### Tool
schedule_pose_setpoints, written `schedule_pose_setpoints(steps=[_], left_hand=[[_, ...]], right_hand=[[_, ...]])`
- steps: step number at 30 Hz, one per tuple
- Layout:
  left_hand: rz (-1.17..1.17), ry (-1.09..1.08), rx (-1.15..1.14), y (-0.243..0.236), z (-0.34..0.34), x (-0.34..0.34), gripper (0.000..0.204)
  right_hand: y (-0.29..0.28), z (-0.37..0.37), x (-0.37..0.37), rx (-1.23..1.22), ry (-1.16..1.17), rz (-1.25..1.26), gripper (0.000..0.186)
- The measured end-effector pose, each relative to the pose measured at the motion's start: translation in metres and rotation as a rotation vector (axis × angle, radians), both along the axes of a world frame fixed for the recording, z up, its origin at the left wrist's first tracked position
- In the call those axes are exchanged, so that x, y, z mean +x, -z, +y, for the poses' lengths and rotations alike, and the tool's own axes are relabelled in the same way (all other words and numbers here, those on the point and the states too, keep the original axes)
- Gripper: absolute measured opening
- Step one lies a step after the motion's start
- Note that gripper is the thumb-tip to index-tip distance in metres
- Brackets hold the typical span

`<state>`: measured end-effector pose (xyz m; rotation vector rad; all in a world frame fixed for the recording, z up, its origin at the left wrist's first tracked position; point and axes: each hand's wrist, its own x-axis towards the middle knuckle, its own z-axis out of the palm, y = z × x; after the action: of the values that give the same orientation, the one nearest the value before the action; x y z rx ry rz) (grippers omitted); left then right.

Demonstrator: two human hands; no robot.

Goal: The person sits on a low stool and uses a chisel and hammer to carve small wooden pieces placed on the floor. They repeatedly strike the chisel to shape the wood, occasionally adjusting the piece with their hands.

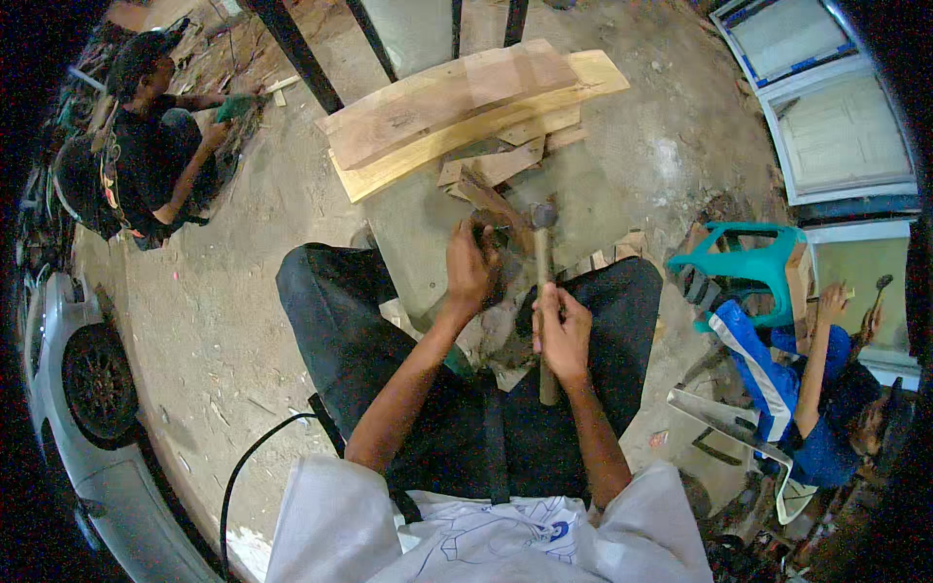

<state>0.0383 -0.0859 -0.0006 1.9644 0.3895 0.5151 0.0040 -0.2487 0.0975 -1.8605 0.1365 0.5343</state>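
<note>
My right hand is wrapped round the wooden handle of a hammer, whose metal head points away from me. Left of it, my left hand is closed, its fingertips pinched at a small dark thing that I cannot make out. Just beyond those fingers a narrow strip of wood slants across the work surface between my knees. Several short offcuts lie in a loose pile behind the strip. Farther off rest two wide boards, a brown one partly covering a paler one.
Dark upright legs stand behind the boards. At the left, a person squats above a parked silver car. On the right are a teal plastic stool, a person in blue holding a tool, and white-framed panels.
</note>
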Motion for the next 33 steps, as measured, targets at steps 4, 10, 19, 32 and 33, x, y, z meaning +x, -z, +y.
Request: schedule_pose_setpoints(steps=[4, 10, 19, 32, 33], left_hand=[[0.033, -0.046, -0.005, -0.011, -0.005, 0.001, 0.015], [-0.047, -0.028, 0.058, -0.002, 0.001, 0.002, 0.015], [-0.072, -0.050, 0.030, 0.003, -0.002, 0.007, 0.015], [-0.093, -0.088, 0.028, 0.010, -0.012, 0.000, 0.011], [-0.111, -0.105, 0.026, 0.011, -0.013, -0.001, 0.011]], right_hand=[[0.015, -0.004, -0.007, 0.084, 0.036, -0.181, 0.040], [-0.011, 0.011, 0.010, 0.025, -0.020, -0.124, 0.040], [0.005, 0.004, -0.002, 0.017, -0.023, -0.168, 0.040], [0.057, -0.012, -0.011, -0.173, -0.051, -0.377, 0.040], [0.058, -0.010, -0.008, -0.182, -0.071, -0.338, 0.040]])
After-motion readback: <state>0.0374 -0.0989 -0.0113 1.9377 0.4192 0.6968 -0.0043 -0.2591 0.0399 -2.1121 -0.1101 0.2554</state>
